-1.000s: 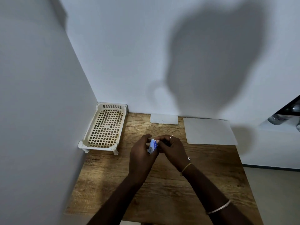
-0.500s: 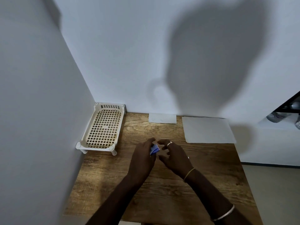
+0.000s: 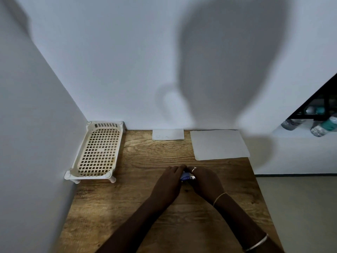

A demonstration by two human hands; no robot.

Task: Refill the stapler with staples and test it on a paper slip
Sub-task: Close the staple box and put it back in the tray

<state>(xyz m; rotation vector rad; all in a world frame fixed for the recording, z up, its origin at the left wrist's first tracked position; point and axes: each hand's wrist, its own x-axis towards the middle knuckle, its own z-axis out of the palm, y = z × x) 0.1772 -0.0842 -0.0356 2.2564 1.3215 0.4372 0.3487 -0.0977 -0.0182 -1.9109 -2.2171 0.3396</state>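
Both hands meet over the middle of the brown wooden worktop (image 3: 127, 207). The left hand (image 3: 168, 185) and the right hand (image 3: 205, 183) close together on the small blue stapler (image 3: 186, 177), mostly hidden between them; its long axis is unclear. The small white paper slip (image 3: 168, 134) lies straight ahead at the wall, about equally near to both.

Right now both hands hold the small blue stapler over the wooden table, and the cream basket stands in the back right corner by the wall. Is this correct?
Not quite. In the head view the cream basket stands in the back left corner of the wooden table, against the wall, not the right. The rest holds: the left hand and the right hand both hold the small blue stapler over the table.
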